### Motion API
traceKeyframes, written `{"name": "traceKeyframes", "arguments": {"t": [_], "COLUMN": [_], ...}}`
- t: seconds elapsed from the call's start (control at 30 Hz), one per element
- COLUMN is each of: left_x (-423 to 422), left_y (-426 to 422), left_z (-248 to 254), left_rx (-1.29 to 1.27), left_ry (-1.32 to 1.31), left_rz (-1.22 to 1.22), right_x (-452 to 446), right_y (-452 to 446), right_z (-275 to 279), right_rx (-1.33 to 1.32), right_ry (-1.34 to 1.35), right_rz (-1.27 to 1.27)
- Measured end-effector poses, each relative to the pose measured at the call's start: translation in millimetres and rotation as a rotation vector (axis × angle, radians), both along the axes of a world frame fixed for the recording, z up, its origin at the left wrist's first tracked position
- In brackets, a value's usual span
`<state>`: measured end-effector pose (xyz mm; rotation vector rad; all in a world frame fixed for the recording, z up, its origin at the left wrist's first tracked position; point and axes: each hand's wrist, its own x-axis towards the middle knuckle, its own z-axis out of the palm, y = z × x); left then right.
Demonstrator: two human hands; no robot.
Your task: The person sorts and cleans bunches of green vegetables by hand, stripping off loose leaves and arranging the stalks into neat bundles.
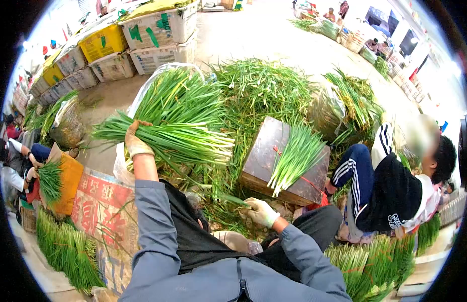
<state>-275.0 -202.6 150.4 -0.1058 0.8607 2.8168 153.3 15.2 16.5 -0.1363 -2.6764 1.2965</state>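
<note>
My left hand (137, 140), in a fingerless-looking pale glove, is closed around a bunch of garlic chives (188, 143), white stem ends pointing right. Behind it, more loose chives (180, 98) lie heaped on a white plastic sheet (163, 68). Low and to the right, my gloved right hand (262, 212) pinches a few green leaves (228, 199) that stick out leftward. A tied bundle of chives (296, 158) with a red band rests on the dark-topped wooden block (263, 138) in front of my right knee.
Trimmed leaves form a big pile (263, 90) ahead. Stacked crates (160, 30) line the far left. A person (394, 186) sits close on my right, and another person's hand (34, 168) shows at left. Chive bundles (67, 251) stand beside a printed sack (105, 211).
</note>
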Motion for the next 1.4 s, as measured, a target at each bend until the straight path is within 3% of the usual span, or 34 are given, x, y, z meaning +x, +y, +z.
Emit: {"name": "traceKeyframes", "arguments": {"t": [0.03,0.1,0.23,0.3,0.33,0.4,0.53,0.63,0.67,0.73,0.77,0.83,0.87,0.93,0.97,1.03,1.07,1.1,1.17,1.3,1.37,1.4], "left_x": [-3,8,24,36,42,52,85,81,68,56,63,83,88,90,88,112,122,133,167,178,187,181], "left_y": [2,13,33,40,45,52,51,41,31,15,13,17,20,35,40,50,55,63,75,90,90,86], "left_z": [0,9,20,34,42,54,84,88,80,79,85,103,106,102,96,109,109,110,128,124,127,123], "left_rx": [-0.003,-0.1,0.005,0.034,0.035,0.05,0.014,0.014,0.026,0.091,0.086,0.071,0.078,0.117,0.119,0.122,0.099,0.081,0.053,0.116,0.088,0.05], "left_ry": [-0.001,-0.034,-0.047,-0.03,-0.017,-0.068,0.031,-0.015,0.028,0.043,0.045,0.068,0.092,0.075,0.132,0.067,0.104,0.141,0.05,0.029,0.013,0.052], "left_rz": [-0.019,0.03,0.073,0.04,0.036,0.065,0.064,0.129,0.119,0.158,0.168,0.238,0.167,0.183,0.178,0.054,0.066,0.078,0.069,0.047,-0.017,-0.032], "right_x": [-8,-25,-75,-100,-111,-130,-140,-103,-94,-64,-44,-37,-52,-76,-75,-93,-96,-125,-126,-156,-145,-125], "right_y": [0,-13,-16,-26,-24,-33,-20,-10,16,43,38,30,19,-3,-21,-39,-44,-53,-59,-56,-49,-45], "right_z": [10,52,123,143,143,159,138,160,130,125,152,149,138,133,169,183,212,167,212,165,155,147], "right_rx": [0.005,-0.598,-0.986,-1.221,-1.191,-1.354,-1.619,-1.406,-1.481,-1.507,-1.466,-1.055,-0.755,-0.345,-0.234,-0.08,-0.103,-0.023,-0.198,-0.325,-0.247,0.16], "right_ry": [0.014,0.054,0.034,0.144,0.067,0.179,0.22,0.333,0.487,0.61,0.575,0.318,0.392,0.277,0.1,0.155,-0.145,0.216,-0.142,0.14,0.205,0.328], "right_rz": [0.006,-0.342,-0.535,-0.422,-0.392,-0.364,-0.287,-0.555,-0.532,-0.573,-0.644,-0.471,-0.355,-0.29,-0.337,-0.214,-0.132,-0.256,-0.225,-0.133,-0.085,0.022]}}
